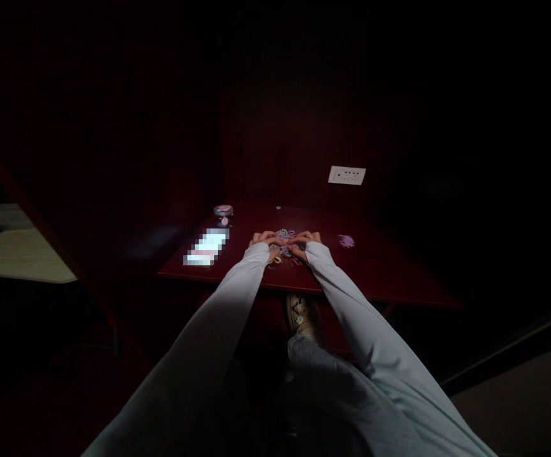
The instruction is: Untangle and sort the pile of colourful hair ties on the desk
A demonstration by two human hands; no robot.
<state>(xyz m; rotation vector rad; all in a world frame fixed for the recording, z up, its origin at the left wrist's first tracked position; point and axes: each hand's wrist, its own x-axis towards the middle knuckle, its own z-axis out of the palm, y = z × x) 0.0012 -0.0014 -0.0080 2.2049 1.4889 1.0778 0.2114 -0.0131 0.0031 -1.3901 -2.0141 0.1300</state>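
Left hand (262,242), right hand (308,244) — equally near pile of small coloured elastic loops (283,236), fingertips curled into it (any pinch too small to tell); lilac clump (346,240) right of pile.

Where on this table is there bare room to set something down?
Bare tabletop lies right of the lilac bands, and behind the hands, between the jar and those bands. It's crowded front centre, where the left hand and right hand sit in the coloured bands.

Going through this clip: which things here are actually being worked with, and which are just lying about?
Worked with: left hand, right hand, pile of small coloured loops.

Lying about: lilac bunch of loops, small round jar, pixelated flat item, wall socket plate.
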